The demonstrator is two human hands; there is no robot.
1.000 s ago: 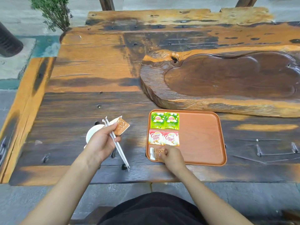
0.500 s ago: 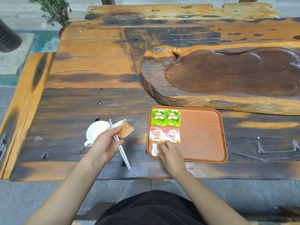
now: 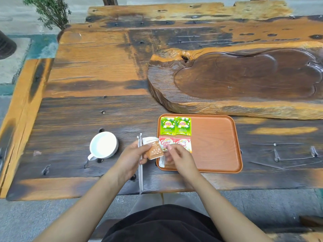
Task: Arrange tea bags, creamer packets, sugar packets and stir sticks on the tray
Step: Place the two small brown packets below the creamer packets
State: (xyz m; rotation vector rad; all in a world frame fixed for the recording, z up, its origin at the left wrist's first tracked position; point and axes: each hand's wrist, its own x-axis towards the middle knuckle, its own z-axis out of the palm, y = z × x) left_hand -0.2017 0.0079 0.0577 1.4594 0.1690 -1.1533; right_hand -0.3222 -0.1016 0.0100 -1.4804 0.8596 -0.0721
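Hands meet at the tray's (image 3: 218, 170) near left corner. The right hand (image 3: 180, 159), which half a second ago was pressing a sugar packet down there, has lifted off it and now reaches, fingers curled and slightly blurred, toward the left hand (image 3: 132, 158); whether it already pinches anything I cannot tell. The left hand has moved in from the bench's (image 3: 70, 119) near left part to the tray's left rim, pinching a second sugar packet (image 3: 154, 151) and the white-wrapped stir sticks (image 3: 140, 168), whose lower ends hang past the bench's near edge.

The placed sugar packet (image 3: 163, 161) lies flat in the tray's near left corner, partly under the right hand. Just beyond it sit two creamer packets (image 3: 174, 143) side by side, and farther still, in the far left corner, two green tea bags (image 3: 175, 126). A white cup (image 3: 103, 144) stands on the bench left of the hands.

By my judgement, one sugar packet is done and a handover of the second is starting; the sticks remain.
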